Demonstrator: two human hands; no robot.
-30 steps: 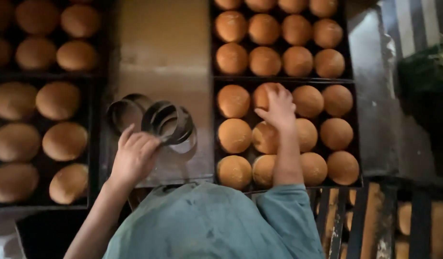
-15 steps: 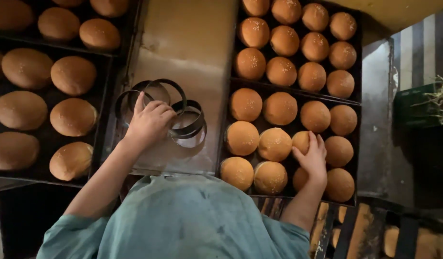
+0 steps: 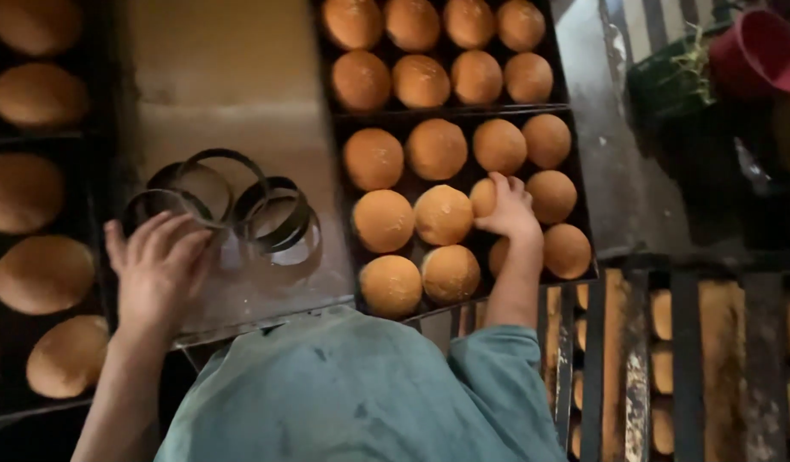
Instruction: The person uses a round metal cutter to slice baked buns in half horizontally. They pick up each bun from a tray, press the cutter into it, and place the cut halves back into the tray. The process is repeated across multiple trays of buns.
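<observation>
Right hand grips a bun; left hand touches metal rings.

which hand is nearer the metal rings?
Left. The left hand rests at the metal rings, fingertips touching the nearest one. The right hand is off on the bun tray, gripping a bun.

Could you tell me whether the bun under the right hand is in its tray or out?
In: the bun sits in the tray.

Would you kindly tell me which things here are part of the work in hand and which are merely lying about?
In hand:
right hand on a round golden-brown bun in the dark baking tray
left hand on the round metal baking rings

Lying about:
red plastic bucket
large buns on the left trays
</observation>
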